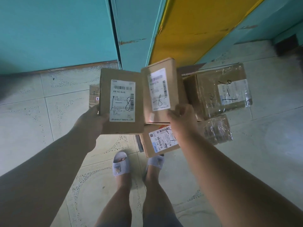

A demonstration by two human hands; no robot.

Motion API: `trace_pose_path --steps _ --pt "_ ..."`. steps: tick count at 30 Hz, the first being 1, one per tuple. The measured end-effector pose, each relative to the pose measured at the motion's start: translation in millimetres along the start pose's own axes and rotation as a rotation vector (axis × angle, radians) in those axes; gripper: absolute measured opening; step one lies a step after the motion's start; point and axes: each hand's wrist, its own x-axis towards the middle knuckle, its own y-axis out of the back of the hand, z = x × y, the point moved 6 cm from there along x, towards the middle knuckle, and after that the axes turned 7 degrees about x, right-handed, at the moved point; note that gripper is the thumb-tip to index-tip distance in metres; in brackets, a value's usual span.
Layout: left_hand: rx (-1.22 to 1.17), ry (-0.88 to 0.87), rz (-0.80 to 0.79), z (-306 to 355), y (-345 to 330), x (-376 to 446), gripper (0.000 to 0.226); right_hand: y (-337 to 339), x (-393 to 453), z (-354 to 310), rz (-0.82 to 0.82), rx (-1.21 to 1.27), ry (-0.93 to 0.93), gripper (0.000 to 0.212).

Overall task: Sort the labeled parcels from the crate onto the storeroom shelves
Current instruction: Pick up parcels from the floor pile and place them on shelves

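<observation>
Holding two flat parcels marked 8 above the floor, left hand (91,122) gripping one (121,102) by its edge, right hand (182,115) pinching the other (159,90) at its corner, we should match both labels, then shelve them together, grip firm.

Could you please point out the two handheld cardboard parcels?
Flat brown cardboard parcel in left hand (121,100), head view, on its white label.
Smaller brown cardboard parcel in right hand (159,90), head view, on its white label.
</observation>
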Motion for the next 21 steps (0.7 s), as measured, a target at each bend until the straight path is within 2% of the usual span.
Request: trace_pose_path --steps 4,7,10,13,17,21 --pt "0.017 -0.006 0.098 3.2 16.5 -30.0 0.031 20.3 -27.7 -18.7 0.003 0.074 0.077 0.018" --pt "-0.037 0.025 0.16 -1.2 29.6 -70.7 0.029 57.8 -61.3 -38.9 0.029 0.099 0.128 0.022" --pt "-0.034 0.049 0.206 -1.4 37.8 -124.6 0.024 93.9 -106.4 -60.5 -0.047 0.188 0.143 0.024" --pt "0.017 0.002 0.196 6.3 35.0 -175.7 0.037 122.5 -152.9 -77.2 -0.133 0.245 0.177 0.024" --pt "0.088 -0.081 0.193 26.0 20.9 -236.3 0.023 154.1 -189.8 -88.7 -0.131 0.449 0.152 0.018" --pt "0.076 -0.161 0.206 53.9 -3.6 -280.1 0.026 199.2 -199.3 -96.4 -0.123 0.659 0.1 0.014"
